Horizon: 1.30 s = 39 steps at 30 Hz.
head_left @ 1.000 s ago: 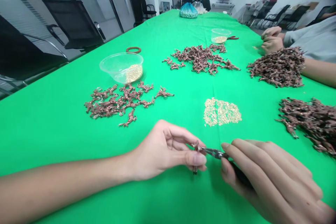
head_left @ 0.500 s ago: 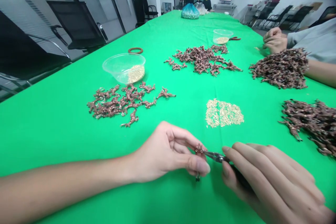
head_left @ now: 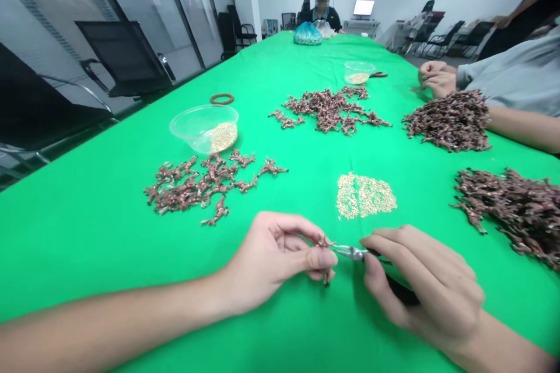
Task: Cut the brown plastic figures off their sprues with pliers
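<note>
Between the thumb and fingers of my left hand [head_left: 280, 262] is a small brown horse figurine [head_left: 326, 277], mostly covered by the fingers. My right hand [head_left: 431, 280] is closed around a pair of needle-nose pliers [head_left: 357, 254] with dark handles. The tips of the pliers reach the upper part of the figurine; whether they grip a bead there is too small to tell. Just beyond my hands lies a flat patch of tiny gold beads [head_left: 371, 195]. Left of it is a loose pile of similar figurines [head_left: 188, 186].
A clear plastic bowl [head_left: 184, 128] holding gold beads stands behind the left pile, near a brown ring [head_left: 221, 98]. More figurine piles lie mid-table [head_left: 326, 108] and at right [head_left: 516, 210]. A co-worker's hands [head_left: 440, 78] rest beyond another pile [head_left: 450, 122].
The pliers and my right hand have shifted slightly left, and the jaws look more parted. My left hand still holds the figurine. The whole view has tilted a little.
</note>
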Each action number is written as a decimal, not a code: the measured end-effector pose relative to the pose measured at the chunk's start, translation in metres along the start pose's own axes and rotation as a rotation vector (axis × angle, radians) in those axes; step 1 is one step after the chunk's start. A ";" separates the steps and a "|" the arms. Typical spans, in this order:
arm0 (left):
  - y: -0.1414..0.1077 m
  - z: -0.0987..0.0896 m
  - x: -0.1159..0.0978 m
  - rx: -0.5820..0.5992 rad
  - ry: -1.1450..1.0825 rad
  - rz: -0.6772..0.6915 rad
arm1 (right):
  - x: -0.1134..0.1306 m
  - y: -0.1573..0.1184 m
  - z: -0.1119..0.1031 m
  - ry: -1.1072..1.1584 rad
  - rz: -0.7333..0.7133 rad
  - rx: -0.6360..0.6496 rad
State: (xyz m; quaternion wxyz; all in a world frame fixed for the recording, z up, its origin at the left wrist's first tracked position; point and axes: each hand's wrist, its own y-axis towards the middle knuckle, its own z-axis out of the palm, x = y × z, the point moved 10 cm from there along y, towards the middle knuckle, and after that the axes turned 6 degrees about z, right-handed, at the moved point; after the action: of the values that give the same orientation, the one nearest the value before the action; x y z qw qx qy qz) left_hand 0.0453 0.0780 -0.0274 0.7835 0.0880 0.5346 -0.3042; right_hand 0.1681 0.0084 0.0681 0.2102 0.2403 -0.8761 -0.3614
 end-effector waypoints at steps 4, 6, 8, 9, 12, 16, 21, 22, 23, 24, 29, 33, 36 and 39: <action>-0.001 -0.006 -0.002 -0.026 0.073 0.036 | -0.009 -0.002 0.007 0.106 0.065 0.011; -0.001 -0.007 -0.010 -0.009 0.166 0.090 | -0.014 -0.004 0.013 0.139 0.091 0.042; -0.001 -0.006 -0.026 0.035 0.315 0.204 | -0.019 -0.005 0.021 0.122 0.121 0.089; -0.001 -0.005 -0.037 0.051 0.407 0.276 | -0.021 -0.005 0.026 0.111 0.136 0.120; 0.002 -0.011 -0.072 0.020 0.569 0.461 | -0.024 -0.005 0.034 0.074 0.158 0.160; 0.021 -0.018 -0.099 -0.087 0.659 0.525 | -0.018 -0.003 0.043 0.034 0.119 0.213; 0.076 0.020 -0.100 -0.046 0.701 0.495 | -0.004 -0.004 0.050 -0.013 0.004 0.269; 0.091 0.033 -0.097 -0.016 0.693 0.486 | -0.002 -0.005 0.051 -0.022 -0.020 0.279; 0.106 0.047 -0.095 0.005 0.683 0.483 | 0.001 -0.006 0.053 -0.030 -0.046 0.288; 0.122 0.062 -0.092 0.026 0.672 0.479 | 0.004 -0.007 0.054 -0.037 -0.073 0.296; 0.197 0.143 -0.062 0.148 0.640 0.400 | 0.017 -0.011 0.058 -0.075 -0.195 0.322; 0.227 0.210 -0.033 0.293 0.693 0.335 | 0.021 -0.008 0.059 -0.080 -0.287 0.356; 0.231 0.247 -0.022 0.394 0.788 0.336 | 0.024 -0.009 0.062 -0.053 -0.388 0.434; 0.229 0.259 -0.024 0.399 0.921 0.382 | 0.023 -0.010 0.062 -0.030 -0.434 0.478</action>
State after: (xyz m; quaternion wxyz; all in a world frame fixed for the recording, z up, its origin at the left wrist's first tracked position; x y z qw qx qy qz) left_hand 0.3736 0.1501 0.0580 0.4773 0.4555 0.7292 -0.1817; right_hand 0.1188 0.0218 0.0255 0.0527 0.4587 -0.8675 -0.1854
